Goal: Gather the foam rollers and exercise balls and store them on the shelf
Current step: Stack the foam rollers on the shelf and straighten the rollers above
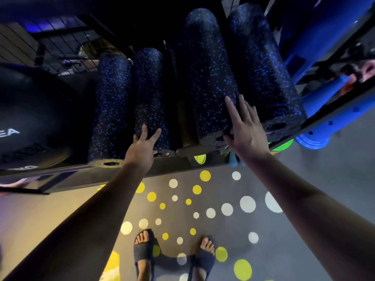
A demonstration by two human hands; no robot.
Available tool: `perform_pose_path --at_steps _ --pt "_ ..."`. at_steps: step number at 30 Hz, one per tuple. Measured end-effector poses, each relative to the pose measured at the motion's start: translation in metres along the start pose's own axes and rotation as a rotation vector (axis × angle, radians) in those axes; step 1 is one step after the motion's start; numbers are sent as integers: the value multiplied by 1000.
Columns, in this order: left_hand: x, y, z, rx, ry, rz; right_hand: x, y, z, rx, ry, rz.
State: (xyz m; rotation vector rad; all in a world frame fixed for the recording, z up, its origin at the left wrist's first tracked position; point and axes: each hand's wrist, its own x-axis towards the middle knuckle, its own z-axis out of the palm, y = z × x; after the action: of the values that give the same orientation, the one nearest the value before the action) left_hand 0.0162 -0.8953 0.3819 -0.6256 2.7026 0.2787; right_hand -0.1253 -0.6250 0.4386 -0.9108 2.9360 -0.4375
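Observation:
Several black foam rollers with blue speckles lie side by side on the dark shelf (67, 175), ends toward me. My left hand (142, 149) rests with spread fingers on the near end of the second roller (150, 94). My right hand (245, 128) lies flat, fingers apart, across the near ends of the third roller (209, 78) and the fourth roller (263, 74). The leftmost roller (109, 110) is untouched. A large black exercise ball (30, 118) with white lettering sits at the shelf's left end.
A wire grid backs the shelf at upper left. A blue frame (316, 110) and blue tubes stand to the right. A slim dark roller lies between the second and third. Below is grey floor with yellow and white dots, and my sandalled feet.

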Motion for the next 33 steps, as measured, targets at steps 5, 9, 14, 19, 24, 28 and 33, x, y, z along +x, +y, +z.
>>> perform_pose_path --at_steps 5,9,14,19,24,28,33 --pt "-7 1 5 -6 4 -10 0 -2 2 138 -2 -2" --pt "-5 2 6 -27 5 -13 3 -2 2 143 12 -9" --pt "-7 10 -2 -72 -63 -52 13 -6 3 115 45 -26" --pt "-13 36 -29 -211 -69 -52 1 12 -2 228 92 16" --pt "-22 110 -63 -443 245 289 -42 68 -29 229 429 28" --pt "-2 163 -76 -327 221 420 -36 118 -31 70 276 215" --pt "16 174 -61 -231 157 351 -11 140 -24 123 175 226"
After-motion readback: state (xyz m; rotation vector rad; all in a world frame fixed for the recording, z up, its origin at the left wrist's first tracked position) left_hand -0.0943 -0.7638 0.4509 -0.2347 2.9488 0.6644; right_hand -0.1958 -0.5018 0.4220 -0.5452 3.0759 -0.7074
